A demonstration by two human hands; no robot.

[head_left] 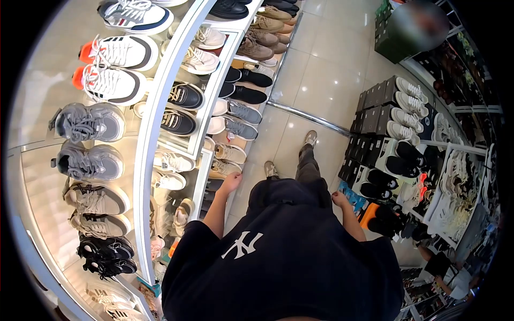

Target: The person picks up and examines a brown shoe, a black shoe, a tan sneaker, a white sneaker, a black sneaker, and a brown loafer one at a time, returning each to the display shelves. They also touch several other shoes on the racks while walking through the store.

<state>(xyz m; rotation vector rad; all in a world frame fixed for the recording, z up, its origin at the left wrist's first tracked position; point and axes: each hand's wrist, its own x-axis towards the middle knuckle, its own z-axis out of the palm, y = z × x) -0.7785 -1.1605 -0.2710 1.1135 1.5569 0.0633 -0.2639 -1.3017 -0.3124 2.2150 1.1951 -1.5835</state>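
My left hand [232, 183] hangs at my side with its fingers curled in, and nothing shows in it. It is close to a low shelf of shoes, overlapping the edge beside a pair of beige sneakers [230, 153]. On my other side, my right hand [339, 199] is also loosely closed, with no object visible in it. Near that hand stand blue shoe boxes [352, 198] and an orange box [368, 216] with dark shoes by it. My feet are in mid-stride on the tiled floor [286, 136].
Lit shelves [160, 80] with many pairs of sneakers rise on the left. Stacked dark shoe boxes [369, 115] topped with white sneakers [409, 101] line the right. A metal strip [310, 117] crosses the floor ahead. A person [417, 27] is at the far right by green boxes [388, 35].
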